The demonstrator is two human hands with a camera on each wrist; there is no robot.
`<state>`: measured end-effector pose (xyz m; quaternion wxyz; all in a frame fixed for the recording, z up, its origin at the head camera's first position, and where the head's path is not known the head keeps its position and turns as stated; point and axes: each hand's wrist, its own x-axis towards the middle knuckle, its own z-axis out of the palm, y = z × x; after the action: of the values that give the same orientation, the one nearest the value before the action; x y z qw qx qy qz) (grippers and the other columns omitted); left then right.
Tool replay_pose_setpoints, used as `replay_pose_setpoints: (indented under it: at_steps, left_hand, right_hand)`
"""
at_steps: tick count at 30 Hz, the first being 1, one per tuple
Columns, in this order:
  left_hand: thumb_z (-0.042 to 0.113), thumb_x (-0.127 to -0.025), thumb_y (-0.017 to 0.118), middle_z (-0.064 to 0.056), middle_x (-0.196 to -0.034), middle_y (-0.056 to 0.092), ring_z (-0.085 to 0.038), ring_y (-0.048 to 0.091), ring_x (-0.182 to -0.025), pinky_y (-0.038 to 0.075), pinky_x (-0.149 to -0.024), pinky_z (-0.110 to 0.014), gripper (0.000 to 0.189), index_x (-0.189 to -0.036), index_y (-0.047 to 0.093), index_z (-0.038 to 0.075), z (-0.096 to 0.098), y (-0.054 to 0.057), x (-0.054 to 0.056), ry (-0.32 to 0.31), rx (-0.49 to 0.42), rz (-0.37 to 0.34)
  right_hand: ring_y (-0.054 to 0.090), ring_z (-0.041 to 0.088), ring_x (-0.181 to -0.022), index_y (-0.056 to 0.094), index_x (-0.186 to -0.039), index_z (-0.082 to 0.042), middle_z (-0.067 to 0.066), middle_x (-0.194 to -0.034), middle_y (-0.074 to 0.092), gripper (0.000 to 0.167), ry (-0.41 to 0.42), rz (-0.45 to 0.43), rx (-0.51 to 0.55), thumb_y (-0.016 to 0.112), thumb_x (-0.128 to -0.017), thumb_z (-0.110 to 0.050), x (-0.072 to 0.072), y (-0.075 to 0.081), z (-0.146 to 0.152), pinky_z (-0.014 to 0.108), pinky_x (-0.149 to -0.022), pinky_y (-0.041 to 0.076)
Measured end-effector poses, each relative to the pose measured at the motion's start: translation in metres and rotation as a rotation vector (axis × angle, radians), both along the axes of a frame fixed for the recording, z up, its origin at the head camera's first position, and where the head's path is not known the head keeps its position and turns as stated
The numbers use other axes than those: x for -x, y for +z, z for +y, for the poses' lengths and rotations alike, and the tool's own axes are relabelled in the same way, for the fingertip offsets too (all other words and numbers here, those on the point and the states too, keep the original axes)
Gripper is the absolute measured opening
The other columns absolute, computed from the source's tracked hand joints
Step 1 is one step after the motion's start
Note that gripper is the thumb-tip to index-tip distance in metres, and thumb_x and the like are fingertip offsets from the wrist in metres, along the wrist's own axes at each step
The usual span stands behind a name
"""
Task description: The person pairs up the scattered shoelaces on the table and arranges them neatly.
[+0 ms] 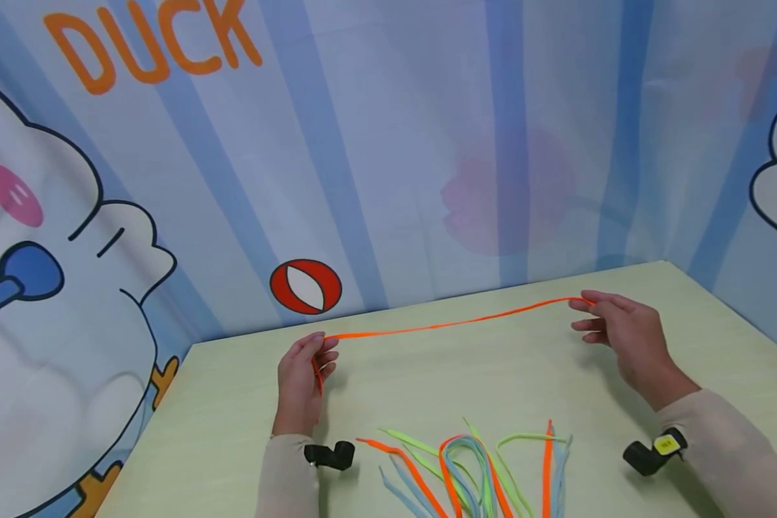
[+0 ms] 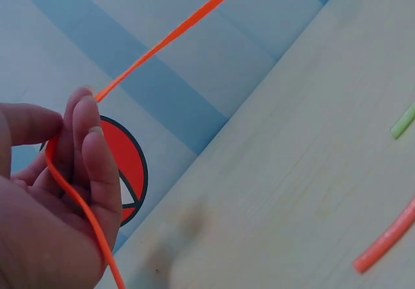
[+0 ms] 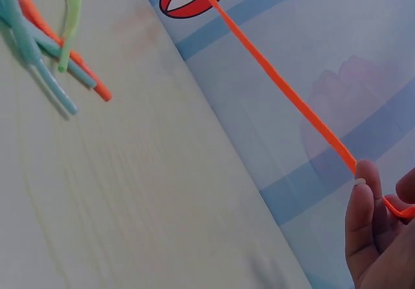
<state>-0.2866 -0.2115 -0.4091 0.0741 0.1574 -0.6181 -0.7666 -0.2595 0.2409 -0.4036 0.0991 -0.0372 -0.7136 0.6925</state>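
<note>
An orange shoelace [image 1: 432, 326] stretches nearly straight above the table between two hands. My left hand [image 1: 303, 374] pinches it between thumb and fingers, and a loose tail [image 2: 87, 214] of the lace hangs down across the palm. At the other side, my right hand [image 1: 628, 338] pinches the lace near its far end, and a short bit [image 3: 399, 209] curls behind the fingertips. Below and between the hands lies a loose bunch of shoelaces in orange [image 1: 547, 467], light blue [image 1: 404, 493] and light green [image 1: 514, 480].
The pale table [image 1: 233, 417] meets a printed cloth backdrop [image 1: 414, 144] at its back edge. A black wrist camera [image 1: 330, 455] sits on the left sleeve, another [image 1: 650, 452] on the right.
</note>
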Motion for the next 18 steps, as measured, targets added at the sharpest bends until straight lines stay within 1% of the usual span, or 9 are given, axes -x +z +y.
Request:
replay_pose_setpoints:
  at_steps: [4, 8, 9, 11, 12, 14, 15, 16, 18]
  left_hand:
    - [0.028, -0.104, 0.055, -0.007, -0.12, 0.069, -0.028, 0.061, -0.11, 0.048, -0.099, -0.036, 0.033, -0.132, 0.058, 0.011, -0.001, -0.0009, 0.0022, -0.006, 0.001, -0.036]
    - [0.028, -0.103, 0.056, -0.006, -0.123, 0.068, -0.029, 0.059, -0.115, 0.048, -0.099, -0.036, 0.036, -0.135, 0.058, 0.012, -0.0025, -0.0011, 0.003, -0.022, -0.017, -0.081]
    - [0.028, -0.103, 0.057, -0.006, -0.124, 0.068, -0.028, 0.059, -0.115, 0.048, -0.099, -0.036, 0.037, -0.137, 0.058, 0.012, -0.0027, -0.0011, 0.0031, -0.027, -0.022, -0.087]
    - [0.027, -0.103, 0.057, -0.005, -0.125, 0.067, -0.026, 0.061, -0.113, 0.048, -0.099, -0.035, 0.037, -0.137, 0.058, 0.013, -0.0033, -0.0011, 0.0036, -0.029, -0.033, -0.098]
    - [0.027, -0.102, 0.057, -0.005, -0.126, 0.067, -0.025, 0.061, -0.112, 0.048, -0.099, -0.034, 0.037, -0.137, 0.058, 0.014, -0.0036, -0.0011, 0.0036, -0.03, -0.038, -0.1]
    - [0.026, -0.102, 0.056, -0.005, -0.128, 0.066, -0.022, 0.062, -0.11, 0.049, -0.099, -0.033, 0.037, -0.138, 0.058, 0.014, -0.0044, -0.0011, 0.0038, -0.033, -0.049, -0.102]
    - [0.026, -0.102, 0.056, -0.004, -0.128, 0.066, -0.021, 0.063, -0.11, 0.049, -0.099, -0.033, 0.038, -0.139, 0.057, 0.015, -0.0048, -0.0011, 0.0039, -0.035, -0.056, -0.101]
    - [0.026, -0.102, 0.055, -0.004, -0.129, 0.066, -0.021, 0.063, -0.11, 0.049, -0.098, -0.033, 0.038, -0.139, 0.057, 0.015, -0.0053, -0.0011, 0.004, -0.036, -0.063, -0.099]
    - [0.025, -0.103, 0.054, -0.004, -0.13, 0.065, -0.021, 0.063, -0.111, 0.048, -0.099, -0.033, 0.04, -0.141, 0.055, 0.014, -0.006, -0.0015, 0.004, -0.041, -0.073, -0.093]
  right_hand:
    - [0.073, 0.011, -0.086, 0.041, -0.148, 0.005, -0.022, -0.1, 0.07, 0.051, 0.016, -0.027, -0.025, 0.042, -0.105, -0.022, 0.0002, -0.0005, -0.0005, 0.027, -0.073, 0.058]
    - [0.073, 0.01, -0.087, 0.038, -0.151, 0.004, -0.021, -0.105, 0.068, 0.053, 0.031, -0.049, -0.03, 0.042, -0.105, -0.023, 0.0003, -0.0027, -0.0011, 0.028, -0.076, 0.058]
    - [0.073, 0.009, -0.087, 0.037, -0.151, 0.003, -0.019, -0.109, 0.067, 0.054, 0.034, -0.055, -0.034, 0.042, -0.105, -0.024, 0.0006, -0.0033, -0.0014, 0.029, -0.076, 0.058]
    - [0.073, 0.009, -0.089, 0.034, -0.153, 0.003, -0.005, -0.123, 0.067, 0.055, 0.042, -0.066, -0.048, 0.042, -0.106, -0.025, 0.0011, -0.0041, -0.002, 0.029, -0.077, 0.058]
    - [0.073, 0.008, -0.089, 0.033, -0.153, 0.002, 0.002, -0.131, 0.065, 0.056, 0.048, -0.073, -0.051, 0.042, -0.106, -0.026, 0.0015, -0.0044, -0.0025, 0.03, -0.078, 0.058]
    - [0.072, 0.008, -0.09, 0.031, -0.155, 0.002, 0.016, -0.145, 0.053, 0.058, 0.062, -0.083, -0.065, 0.042, -0.106, -0.027, 0.0019, -0.0046, -0.0039, 0.03, -0.078, 0.058]
    - [0.072, 0.007, -0.09, 0.029, -0.155, 0.002, 0.021, -0.149, 0.047, 0.058, 0.07, -0.085, -0.072, 0.043, -0.106, -0.028, 0.0021, -0.0047, -0.0046, 0.03, -0.079, 0.058]
    - [0.072, 0.007, -0.091, 0.028, -0.155, 0.002, 0.024, -0.152, 0.041, 0.059, 0.078, -0.088, -0.074, 0.043, -0.106, -0.028, 0.0022, -0.0047, -0.0053, 0.03, -0.079, 0.058]
    - [0.072, 0.006, -0.091, 0.027, -0.156, 0.002, 0.025, -0.153, 0.038, 0.06, 0.09, -0.096, -0.071, 0.044, -0.106, -0.028, 0.0023, -0.0048, -0.0065, 0.03, -0.08, 0.057]
